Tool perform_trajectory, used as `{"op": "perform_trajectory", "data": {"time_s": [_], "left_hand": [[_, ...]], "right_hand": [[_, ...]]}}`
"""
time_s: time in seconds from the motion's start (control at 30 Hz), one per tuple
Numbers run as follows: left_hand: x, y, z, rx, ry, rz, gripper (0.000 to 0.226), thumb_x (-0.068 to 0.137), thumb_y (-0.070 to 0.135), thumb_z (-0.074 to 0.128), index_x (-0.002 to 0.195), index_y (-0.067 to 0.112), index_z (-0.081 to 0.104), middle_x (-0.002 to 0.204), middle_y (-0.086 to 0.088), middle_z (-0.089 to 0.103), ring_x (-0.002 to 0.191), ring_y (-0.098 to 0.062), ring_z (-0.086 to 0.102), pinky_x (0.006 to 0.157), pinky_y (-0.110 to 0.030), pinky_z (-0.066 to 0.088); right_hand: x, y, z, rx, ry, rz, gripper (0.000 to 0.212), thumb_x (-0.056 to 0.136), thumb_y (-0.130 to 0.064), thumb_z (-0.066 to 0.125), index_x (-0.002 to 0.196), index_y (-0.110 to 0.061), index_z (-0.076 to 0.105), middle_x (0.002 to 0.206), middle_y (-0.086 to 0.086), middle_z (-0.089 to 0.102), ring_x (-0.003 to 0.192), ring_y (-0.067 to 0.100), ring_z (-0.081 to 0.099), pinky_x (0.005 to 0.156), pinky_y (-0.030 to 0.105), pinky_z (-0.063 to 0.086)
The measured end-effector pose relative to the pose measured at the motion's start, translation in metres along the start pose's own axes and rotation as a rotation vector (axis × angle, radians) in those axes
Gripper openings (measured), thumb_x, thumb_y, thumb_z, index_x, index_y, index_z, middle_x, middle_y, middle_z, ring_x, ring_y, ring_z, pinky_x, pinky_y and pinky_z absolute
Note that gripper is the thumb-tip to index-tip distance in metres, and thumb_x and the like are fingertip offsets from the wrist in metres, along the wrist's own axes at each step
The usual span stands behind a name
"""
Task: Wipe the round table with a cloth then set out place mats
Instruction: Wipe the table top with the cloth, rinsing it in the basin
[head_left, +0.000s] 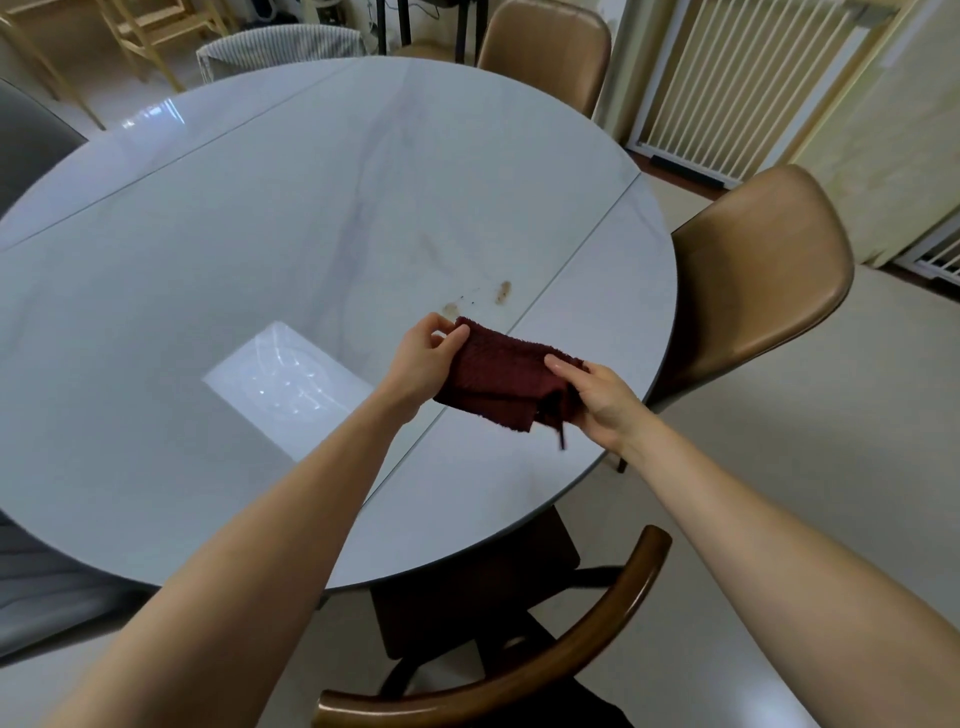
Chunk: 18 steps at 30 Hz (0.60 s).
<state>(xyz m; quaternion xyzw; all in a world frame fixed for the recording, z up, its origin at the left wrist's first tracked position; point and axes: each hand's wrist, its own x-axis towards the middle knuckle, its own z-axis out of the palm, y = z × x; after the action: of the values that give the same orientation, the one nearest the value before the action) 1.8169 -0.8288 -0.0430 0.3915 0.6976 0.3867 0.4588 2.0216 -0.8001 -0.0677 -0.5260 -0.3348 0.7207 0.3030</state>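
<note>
A dark red folded cloth (501, 376) hangs just above the round pale marble table (249, 218), near its right edge. My left hand (423, 361) pinches the cloth's left end between thumb and fingers. My right hand (597, 397) grips its right end, and a thin loop dangles below. Brown stains (503, 292) mark the tabletop just beyond the cloth. No place mats are in view.
Tan leather chairs stand at the right (758, 280) and the far side (550, 47). A dark wooden chair (519, 660) is tucked in right below me. A striped fabric-covered chair (280, 47) sits at the far left, and a white slatted gate (737, 88) at the back right.
</note>
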Motion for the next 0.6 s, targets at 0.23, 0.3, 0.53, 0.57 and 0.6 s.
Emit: {"op": "perform_trajectory", "data": {"time_s": [0.23, 0.3, 0.53, 0.57, 0.6], "left_hand": [[-0.007, 0.002, 0.029, 0.077, 0.153, 0.079, 0.018, 0.094, 0.034, 0.056, 0.094, 0.016, 0.054, 0.090, -0.006, 0.064, 0.076, -0.021, 0.062, 0.066, -0.036, 0.053], [-0.012, 0.006, 0.039, 0.017, 0.106, 0.058, 0.018, 0.094, 0.034, 0.056, 0.097, 0.015, 0.055, 0.093, -0.007, 0.064, 0.079, -0.024, 0.065, 0.068, -0.040, 0.058], [-0.009, 0.015, 0.049, -0.026, -0.461, -0.190, 0.064, 0.099, 0.058, 0.024, 0.124, 0.013, 0.061, 0.120, -0.002, 0.061, 0.100, -0.026, 0.067, 0.086, -0.035, 0.056], [-0.005, 0.015, 0.052, 0.019, -0.506, -0.199, 0.068, 0.098, 0.061, 0.021, 0.125, 0.014, 0.061, 0.120, -0.001, 0.062, 0.101, -0.025, 0.066, 0.090, -0.036, 0.055], [0.001, 0.016, 0.055, 0.070, -0.532, -0.200, 0.071, 0.097, 0.063, 0.019, 0.125, 0.014, 0.063, 0.120, 0.000, 0.063, 0.102, -0.023, 0.065, 0.091, -0.036, 0.054]], "right_hand": [[-0.003, -0.004, 0.017, -0.123, 0.271, -0.030, 0.020, 0.095, -0.026, 0.060, 0.102, -0.009, 0.066, 0.102, 0.010, 0.069, 0.083, 0.020, 0.067, 0.057, 0.028, 0.055], [-0.010, -0.005, 0.020, -0.054, 0.132, 0.010, 0.034, 0.101, -0.037, 0.044, 0.111, -0.011, 0.064, 0.104, 0.008, 0.072, 0.085, 0.021, 0.070, 0.062, 0.029, 0.054], [-0.006, 0.019, -0.010, -0.027, -0.123, -0.005, 0.048, 0.082, -0.037, 0.073, 0.123, -0.014, 0.062, 0.117, 0.009, 0.069, 0.106, 0.025, 0.067, 0.096, 0.047, 0.052], [-0.002, 0.024, -0.017, -0.029, -0.069, 0.006, 0.045, 0.080, -0.031, 0.076, 0.119, -0.013, 0.063, 0.114, 0.011, 0.070, 0.103, 0.025, 0.068, 0.095, 0.046, 0.053], [0.002, 0.028, -0.023, -0.051, -0.007, 0.023, 0.043, 0.078, -0.026, 0.079, 0.116, -0.013, 0.063, 0.112, 0.011, 0.070, 0.101, 0.025, 0.069, 0.093, 0.043, 0.054]]}}
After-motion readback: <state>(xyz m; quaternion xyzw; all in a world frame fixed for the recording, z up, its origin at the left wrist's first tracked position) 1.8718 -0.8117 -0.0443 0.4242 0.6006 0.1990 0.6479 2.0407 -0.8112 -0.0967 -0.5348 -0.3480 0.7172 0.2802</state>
